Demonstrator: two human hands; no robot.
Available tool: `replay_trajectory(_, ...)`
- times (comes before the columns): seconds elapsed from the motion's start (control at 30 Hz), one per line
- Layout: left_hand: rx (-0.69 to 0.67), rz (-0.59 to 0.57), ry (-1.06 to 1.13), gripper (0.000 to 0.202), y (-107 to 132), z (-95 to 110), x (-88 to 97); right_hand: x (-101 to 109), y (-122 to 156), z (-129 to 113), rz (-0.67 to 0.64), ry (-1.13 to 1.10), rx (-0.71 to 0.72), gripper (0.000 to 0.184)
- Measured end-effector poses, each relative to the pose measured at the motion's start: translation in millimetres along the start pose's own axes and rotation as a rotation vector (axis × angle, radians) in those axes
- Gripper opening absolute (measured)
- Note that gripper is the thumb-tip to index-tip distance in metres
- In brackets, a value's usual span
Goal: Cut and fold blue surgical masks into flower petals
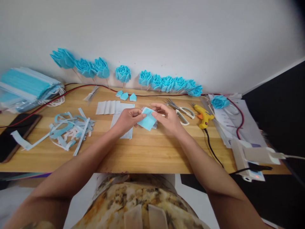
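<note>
Many pale blue face masks [26, 86] sit stacked at the far left of the wooden table [143, 152]. A black phone [14, 135] lies nearer, and a heap of cut blue and white strips [69, 128] is to its right. Next comes a flat white pleated sheet [108, 107], with three small folded blue pieces [125, 95] beyond it.

At mid-table the left hand [127, 119] pinches the left corner of a light blue fabric square [147, 120] between thumb and fingertips. The right hand [168, 119] pinches its far right edge the same way. The square sits between the hands, equally close to both. It is turned like a diamond with one corner pointing near, so no long axis stands out. Whether it touches the white pieces beneath is hard to tell.

White-handled scissors [182, 112] and a yellow glue gun [202, 115] lie to the right.
</note>
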State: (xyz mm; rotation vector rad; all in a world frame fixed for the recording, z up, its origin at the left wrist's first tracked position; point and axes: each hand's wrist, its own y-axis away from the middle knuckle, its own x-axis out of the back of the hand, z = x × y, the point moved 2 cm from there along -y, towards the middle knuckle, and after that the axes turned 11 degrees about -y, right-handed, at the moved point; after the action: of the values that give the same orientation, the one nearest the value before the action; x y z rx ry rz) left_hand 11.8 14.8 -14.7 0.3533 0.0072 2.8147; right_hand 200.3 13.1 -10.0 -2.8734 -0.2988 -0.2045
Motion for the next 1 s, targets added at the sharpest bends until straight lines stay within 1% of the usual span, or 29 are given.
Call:
replay_trajectory(0.13, -0.029, -0.051, -0.073, 0.028, 2, 1, -3.7, -5, 4, -6, -0.039, 0.061, -0.01, 0.026)
replay_trajectory(0.2, -0.037, -0.06, -0.089, 0.028, 2, 0, -4.3, -7, 5, -7, -0.047, 0.103, -0.002, 0.026)
replay_trajectory(0.33, -0.028, -0.047, -0.081, 0.032, 1, -4, -3.8, -9, 6, -6, -0.065, 0.17, 0.072, 0.024)
replay_trajectory(0.47, -0.007, -0.033, -0.033, 0.036, 0, -5, -3.2, -9, 5, -2, -0.06, 0.135, 0.071, 0.026)
replay_trajectory(0.53, 0.0, -0.012, -0.017, 0.038, 0, -6, -2.4, -5, 4, 0, 0.003, 0.116, 0.065, 0.026)
replay_trajectory(0.63, 0.032, 0.045, 0.015, 0.04, -1, -5, -0.4, 8, 1, -1, 0.163, 0.108, 0.075, 0.023)
replay_trajectory(0.7, 0.068, 0.063, 0.035, 0.041, -1, -5, 0.1, 16, 0, -5, 0.269, 0.117, 0.083, 0.021)
replay_trajectory(0.77, 0.104, 0.053, 0.026, 0.041, 0, -5, -0.4, 21, 0, -11, 0.358, 0.203, 0.157, 0.019)
replay_trajectory(0.83, 0.136, 0.029, -0.004, 0.04, 1, -4, -1.6, 20, 4, -17, 0.404, 0.353, 0.326, 0.015)
replay_trajectory(0.87, 0.149, 0.019, -0.013, 0.04, 1, -4, -2.3, 16, 6, -20, 0.396, 0.427, 0.425, 0.013)
replay_trajectory(0.93, 0.167, -0.005, -0.013, 0.039, 2, -5, -4.1, 5, 12, -22, 0.32, 0.537, 0.589, 0.01)
replay_trajectory(1.0, 0.165, -0.033, 0.022, 0.038, 2, -6, -6.3, -8, 17, -21, 0.206, 0.626, 0.687, 0.013)
